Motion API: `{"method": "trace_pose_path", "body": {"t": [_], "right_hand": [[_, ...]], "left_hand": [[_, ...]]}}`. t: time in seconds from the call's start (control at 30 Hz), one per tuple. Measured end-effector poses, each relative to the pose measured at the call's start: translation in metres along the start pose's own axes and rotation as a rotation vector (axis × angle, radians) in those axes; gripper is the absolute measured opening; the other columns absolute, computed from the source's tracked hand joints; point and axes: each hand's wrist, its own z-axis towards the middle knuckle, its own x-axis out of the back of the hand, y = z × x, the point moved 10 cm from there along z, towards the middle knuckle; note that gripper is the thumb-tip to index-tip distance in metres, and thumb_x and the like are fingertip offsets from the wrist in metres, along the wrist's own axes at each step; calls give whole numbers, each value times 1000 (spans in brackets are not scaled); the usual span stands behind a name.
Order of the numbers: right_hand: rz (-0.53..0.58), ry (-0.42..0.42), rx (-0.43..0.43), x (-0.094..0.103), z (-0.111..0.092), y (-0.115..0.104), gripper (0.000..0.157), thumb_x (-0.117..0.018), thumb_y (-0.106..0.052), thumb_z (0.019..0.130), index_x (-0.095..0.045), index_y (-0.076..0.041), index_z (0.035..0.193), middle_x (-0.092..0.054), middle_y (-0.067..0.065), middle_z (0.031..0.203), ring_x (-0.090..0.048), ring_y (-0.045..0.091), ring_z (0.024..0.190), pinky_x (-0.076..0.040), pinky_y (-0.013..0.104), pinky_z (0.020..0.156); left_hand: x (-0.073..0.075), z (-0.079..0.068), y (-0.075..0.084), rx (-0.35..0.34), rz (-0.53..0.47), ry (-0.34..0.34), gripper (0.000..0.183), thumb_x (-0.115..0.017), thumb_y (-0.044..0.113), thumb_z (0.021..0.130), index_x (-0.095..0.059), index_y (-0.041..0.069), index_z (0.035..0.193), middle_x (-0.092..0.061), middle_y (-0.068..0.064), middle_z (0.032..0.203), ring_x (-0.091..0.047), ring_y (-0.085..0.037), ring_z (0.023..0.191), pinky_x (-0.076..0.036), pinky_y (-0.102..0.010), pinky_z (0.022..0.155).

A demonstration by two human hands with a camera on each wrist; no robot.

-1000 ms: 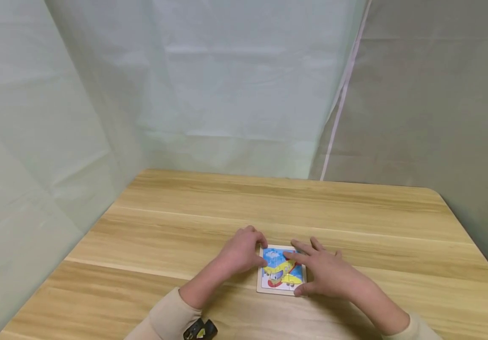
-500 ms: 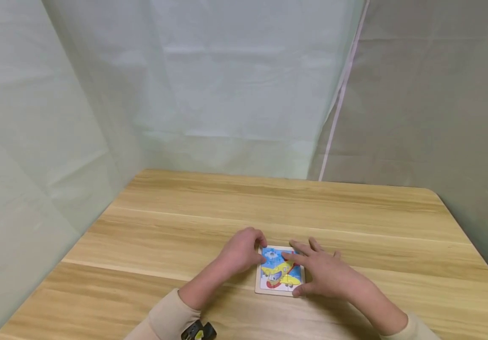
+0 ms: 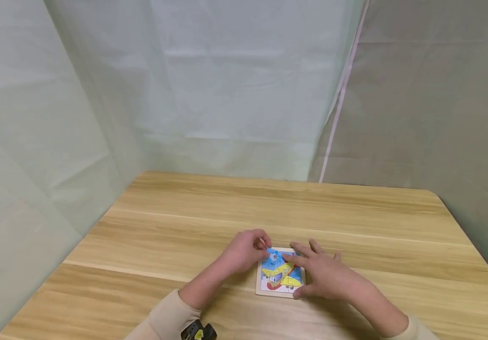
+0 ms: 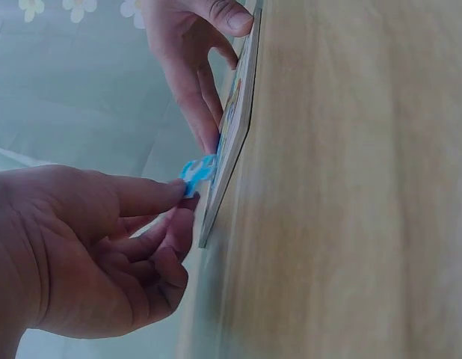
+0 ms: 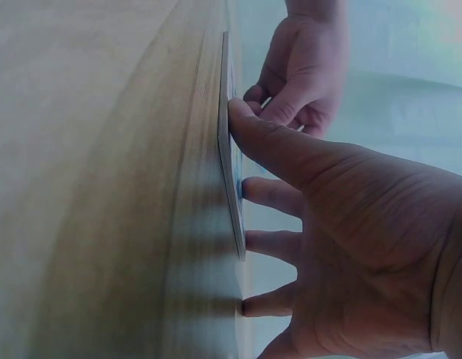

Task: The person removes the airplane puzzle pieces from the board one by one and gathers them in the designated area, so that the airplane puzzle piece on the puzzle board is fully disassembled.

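Observation:
A square jigsaw puzzle (image 3: pixel 281 273) with a yellow airplane on blue sky lies in a pale wooden frame on the table. At its upper left corner, my left hand (image 3: pixel 244 251) pinches a blue-and-white puzzle piece (image 4: pixel 198 173) between thumb and finger. That piece is tilted up, its far edge right at the puzzle's surface in the left wrist view. My right hand (image 3: pixel 328 273) rests over the puzzle's right side with fingers spread, thumb on the lower right corner of the frame. Beyond the frame, some of its fingertips touch the table. The palm covers part of the right edge.
The wood-grain table (image 3: pixel 176 203) extends around the puzzle on every side. Pale sheets (image 3: pixel 244 89) hang behind it and to the left, with a greyer one (image 3: pixel 422 104) on the right. Below my left sleeve shows a black strap device (image 3: pixel 198 330).
My left fingers have lifted a blue-and-white piece at the puzzle's upper left corner, where they earlier touched the edge. My right hand has stayed in place.

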Motion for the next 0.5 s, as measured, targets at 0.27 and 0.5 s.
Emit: {"method": "trace_pose_path", "body": {"t": [0.27,0.5], "right_hand": [[3,0,19,-1,3,-4,85,-82,-58,74,-53,-27,148,-37,5,160,-26,57,142,-24,90,80],[-6,-9,11,-2,6,-3,84,-84,-55,74,-54,-27,148,-36,5,161,-24,56,143,-23,90,82]], "left_hand": [[13,0,-18,56,-138,39,12,-75,5,90,-68,11,97,-65,0,84,-60,-17,79,-49,-32,72],[30,-8,-30,79,-168,88,12,-73,6,92,-68,8,102,-66,-2,84,-60,-16,77,-49,-32,70]]}}
